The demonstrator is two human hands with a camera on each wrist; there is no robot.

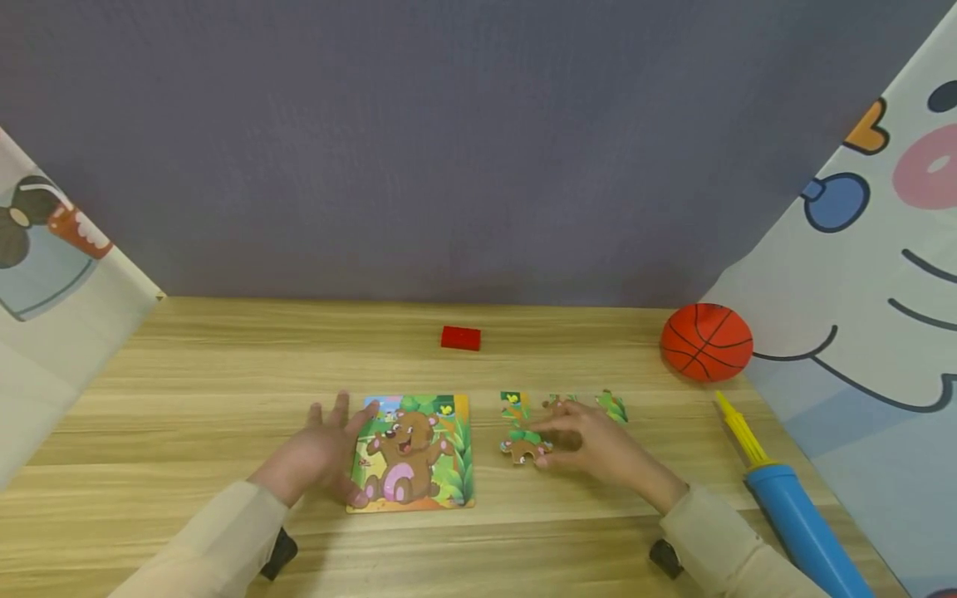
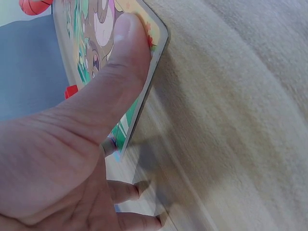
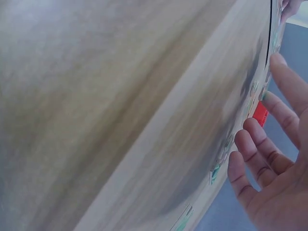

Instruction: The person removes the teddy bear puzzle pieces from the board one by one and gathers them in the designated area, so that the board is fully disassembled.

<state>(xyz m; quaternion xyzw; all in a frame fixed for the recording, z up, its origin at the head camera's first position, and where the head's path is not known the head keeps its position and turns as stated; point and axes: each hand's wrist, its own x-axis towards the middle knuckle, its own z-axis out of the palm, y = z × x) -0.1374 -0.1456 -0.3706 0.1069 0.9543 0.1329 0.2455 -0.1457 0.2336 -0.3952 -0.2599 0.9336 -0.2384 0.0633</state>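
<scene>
A dark grey backdrop (image 1: 478, 149) fills the upper part of the head view, and a wood-grain table (image 1: 209, 374) stretches across the lower part. At the left edge, a white side panel (image 1: 67, 374) carries a cartoon print.

Left of centre in the lower half, the person's left hand (image 1: 321, 453) is spread out, its fingers extended and released. The left-wrist view shows its thumb laid on the face of a puzzle board (image 1: 407, 465) printed with a seated brown bear, with other fingers reaching down beside the edge. The board lies on the table just left of the lower centre.

A red block (image 1: 460, 338) sits near the middle of the frame, beyond the board. To the right, the right hand (image 1: 598, 444) pinches a bear-head piece (image 1: 526, 448) between thumb and index finger, the other fingers loosely bent. Near this hand, three loose pieces (image 1: 515, 409) make a row.

Farther right, a red ball (image 1: 706, 345) marked like a basketball rests by the table's far corner. A blue pump (image 1: 811, 531) with a yellow nozzle (image 1: 743, 428) slants into the lower right corner, beside a second cartoon panel (image 1: 837, 274).
</scene>
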